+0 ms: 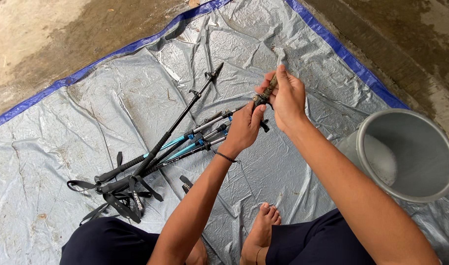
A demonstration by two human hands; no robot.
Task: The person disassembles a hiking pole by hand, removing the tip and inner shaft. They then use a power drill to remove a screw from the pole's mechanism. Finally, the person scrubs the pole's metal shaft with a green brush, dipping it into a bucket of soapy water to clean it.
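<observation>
My left hand (244, 128) grips the thin lower shaft of a trekking pole (212, 122) near its end. My right hand (287, 95) pinches the pole's muddy brown tip (269, 88) between fingers and thumb. The pole runs down-left to a bundle of several black and blue trekking poles (170, 147) lying on the tarp. One black pole (195, 93) sticks out up toward the far side. Their black grips and wrist straps (121, 194) lie in a heap at the lower left.
A grey tarp with a blue border (136, 98) covers wet concrete ground (62, 34). A grey plastic bucket (408, 152) stands at my right, with something whitish inside. My bare foot (261, 230) and dark-trousered legs rest on the tarp at the bottom.
</observation>
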